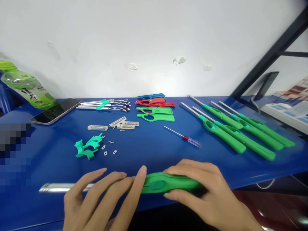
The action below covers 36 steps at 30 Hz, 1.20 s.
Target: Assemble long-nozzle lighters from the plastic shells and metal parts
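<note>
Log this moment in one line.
left hand: across green lighter | right hand: gripping its handle | screwdriver: on table | other green lighters: right side

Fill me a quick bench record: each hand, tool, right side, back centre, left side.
Left hand: fingers over the held lighter's metal rod and green body
Right hand: gripping its green handle
Tool: screwdriver, lying beyond the hands, handle to the right
Right side: five green lighters
Back centre: blue, red and green handle shells
Left side: wired metal rods, clear tubes, teal pieces, phone, bottle
</note>
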Available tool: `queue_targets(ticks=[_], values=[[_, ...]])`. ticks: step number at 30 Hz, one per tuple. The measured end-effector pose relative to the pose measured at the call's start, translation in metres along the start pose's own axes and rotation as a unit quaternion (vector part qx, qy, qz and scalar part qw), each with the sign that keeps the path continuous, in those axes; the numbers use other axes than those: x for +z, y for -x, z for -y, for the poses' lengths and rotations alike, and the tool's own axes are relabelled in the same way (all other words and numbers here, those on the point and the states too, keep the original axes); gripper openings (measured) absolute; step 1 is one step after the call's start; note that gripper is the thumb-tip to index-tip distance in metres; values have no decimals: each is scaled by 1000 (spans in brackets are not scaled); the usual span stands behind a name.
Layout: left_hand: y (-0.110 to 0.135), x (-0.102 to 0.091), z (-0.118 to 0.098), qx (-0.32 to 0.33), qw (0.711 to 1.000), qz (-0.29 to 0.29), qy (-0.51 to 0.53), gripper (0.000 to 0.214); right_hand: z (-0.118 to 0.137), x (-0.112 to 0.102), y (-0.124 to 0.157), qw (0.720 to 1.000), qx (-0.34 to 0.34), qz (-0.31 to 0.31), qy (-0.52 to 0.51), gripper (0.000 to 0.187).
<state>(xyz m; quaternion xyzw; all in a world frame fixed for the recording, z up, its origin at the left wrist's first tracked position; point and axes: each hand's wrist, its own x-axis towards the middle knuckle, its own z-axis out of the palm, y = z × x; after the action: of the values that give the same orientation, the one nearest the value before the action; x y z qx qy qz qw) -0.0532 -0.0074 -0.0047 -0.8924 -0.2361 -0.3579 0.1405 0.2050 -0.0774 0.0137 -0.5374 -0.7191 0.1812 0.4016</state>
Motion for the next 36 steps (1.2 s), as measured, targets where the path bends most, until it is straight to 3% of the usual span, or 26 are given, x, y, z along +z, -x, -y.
queue_targets(ticks=[6, 10, 18, 25, 28, 36], values=[[-3, 4, -4, -48, 995, 34, 78, 26, -6, 7, 2, 991, -115, -54, 51, 16], [-1, 3, -3, -70, 990, 20, 122, 27, -7, 9, 4, 988, -123, -48, 81, 14], [1, 2, -1, -34, 992, 15, 118, 29, -4, 7, -1, 972, -193, -48, 126, 18], [-5, 1, -1, -64, 991, 31, 113, 24, -7, 5, 0, 978, -177, -50, 104, 19], [-7, -5, 6, -44, 996, 47, 69, 33, -9, 4, 1, 981, -164, -41, 97, 20], [8, -12, 20, -30, 994, 95, 39, 30, -8, 4, 1, 982, -162, -40, 84, 20]])
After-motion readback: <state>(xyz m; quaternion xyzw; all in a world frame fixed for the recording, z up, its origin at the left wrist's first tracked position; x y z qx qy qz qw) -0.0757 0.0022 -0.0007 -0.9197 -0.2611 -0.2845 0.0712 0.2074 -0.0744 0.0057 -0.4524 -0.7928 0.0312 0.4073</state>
